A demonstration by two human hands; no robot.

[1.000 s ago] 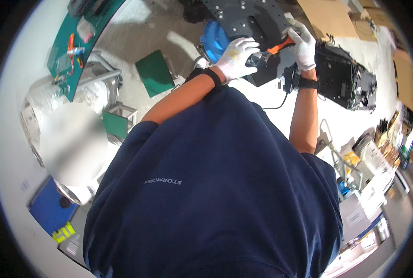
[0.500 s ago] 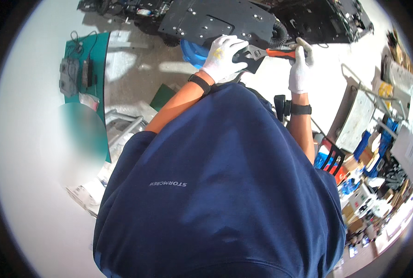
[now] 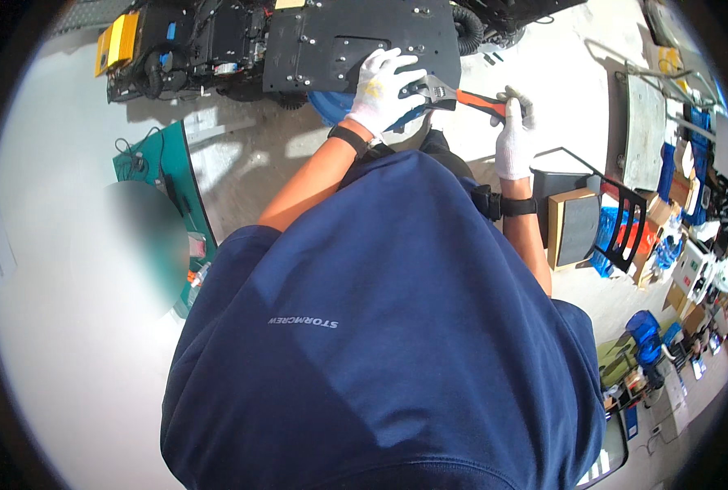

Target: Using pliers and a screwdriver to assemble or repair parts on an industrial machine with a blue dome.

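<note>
An adjustable wrench (image 3: 480, 103) with an orange-and-black handle and a grey metal head lies across the space between my hands. My right hand (image 3: 514, 139), in a white glove, is closed round the end of its handle. My left hand (image 3: 383, 91), also white-gloved, has its fingers curled at the wrench's head, partly hiding the jaws. A small dark piece shows under the head; what it is I cannot tell. Just beyond my left hand is a black panel (image 3: 315, 61) dotted with bolts, part of a larger machine.
Under the panel's near edge sits a blue round object (image 3: 331, 104). Ribbed black hose (image 3: 467, 31) curves at its right side. A green mat (image 3: 153, 155) with cables lies left. At right are a black slotted frame (image 3: 623, 224), a flat cart (image 3: 644, 131) and piled boxes.
The view has shifted, bringing more of the machine's left side into sight, with a yellow part there. Both hands still hold the wrench, its handle now sloping down to the right.
</note>
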